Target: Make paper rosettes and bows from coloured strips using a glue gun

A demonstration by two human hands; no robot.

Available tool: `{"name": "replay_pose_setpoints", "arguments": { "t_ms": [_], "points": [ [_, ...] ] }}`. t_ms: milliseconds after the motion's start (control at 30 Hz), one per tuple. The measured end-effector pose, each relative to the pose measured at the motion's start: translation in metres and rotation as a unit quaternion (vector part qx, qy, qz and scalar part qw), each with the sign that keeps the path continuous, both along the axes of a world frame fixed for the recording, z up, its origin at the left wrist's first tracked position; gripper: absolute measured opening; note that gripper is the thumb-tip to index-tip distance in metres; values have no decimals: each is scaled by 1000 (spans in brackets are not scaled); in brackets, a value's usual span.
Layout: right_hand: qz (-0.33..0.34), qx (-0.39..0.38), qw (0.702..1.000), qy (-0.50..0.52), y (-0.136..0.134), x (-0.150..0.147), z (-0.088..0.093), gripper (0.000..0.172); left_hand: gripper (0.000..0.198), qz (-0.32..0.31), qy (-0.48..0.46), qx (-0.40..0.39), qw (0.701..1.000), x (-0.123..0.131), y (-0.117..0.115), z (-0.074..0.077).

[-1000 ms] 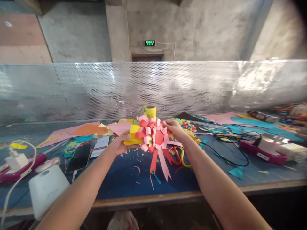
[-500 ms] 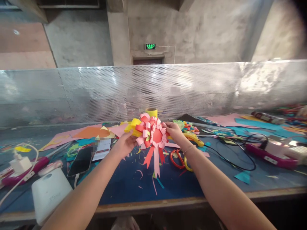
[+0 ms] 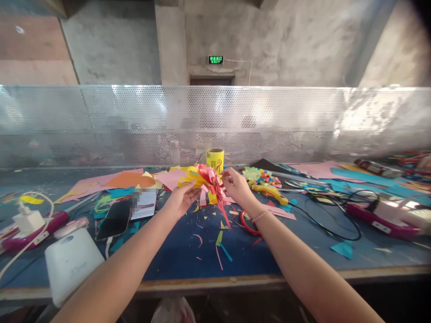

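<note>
Between my hands hangs a paper rosette (image 3: 213, 176) of red, pink and yellow loops, seen nearly edge-on above the table, its red tails slanting down. My left hand (image 3: 183, 197) pinches it on the yellow-loop side, thumb on top. My right hand (image 3: 235, 185) is closed at its other edge, the fingertips partly hidden by the paper. Just behind the rosette stands a yellow cardboard tube (image 3: 215, 158). Red-handled scissors (image 3: 248, 223) lie partly under my right forearm. A yellow glue gun (image 3: 270, 193) with a black cord rests right of that hand.
Paper scraps litter the blue table mat (image 3: 188, 251). On the left lie a phone (image 3: 114, 218), a white power bank (image 3: 72, 264) and a magenta power strip (image 3: 55, 222); another power strip (image 3: 380, 220) sits right. A perforated metal screen (image 3: 202, 121) rises behind coloured paper sheets (image 3: 124, 180).
The rosette has turned from facing me to nearly edge-on, its tails now slanting right. More of the yellow tube shows behind it. Both hands stay on the rosette.
</note>
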State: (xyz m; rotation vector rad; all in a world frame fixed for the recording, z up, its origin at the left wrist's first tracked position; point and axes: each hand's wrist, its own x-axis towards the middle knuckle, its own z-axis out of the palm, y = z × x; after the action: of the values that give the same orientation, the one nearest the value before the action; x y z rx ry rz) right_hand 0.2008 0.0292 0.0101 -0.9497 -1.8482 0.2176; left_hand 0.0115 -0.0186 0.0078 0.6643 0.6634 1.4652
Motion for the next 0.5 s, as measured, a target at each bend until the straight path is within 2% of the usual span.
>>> {"name": "replay_pose_setpoints", "arguments": {
  "t_ms": [100,233,500],
  "points": [
    [55,-16,997,-43,-23,-9,7,20,18,10,13,20,1000,0,0,-1],
    [70,4,994,-86,-37,-16,9,36,25,26,27,51,998,-1,-1,0],
    [9,67,993,-96,-47,-29,10,47,25,86,53,108,989,8,-9,4]
  ]
}}
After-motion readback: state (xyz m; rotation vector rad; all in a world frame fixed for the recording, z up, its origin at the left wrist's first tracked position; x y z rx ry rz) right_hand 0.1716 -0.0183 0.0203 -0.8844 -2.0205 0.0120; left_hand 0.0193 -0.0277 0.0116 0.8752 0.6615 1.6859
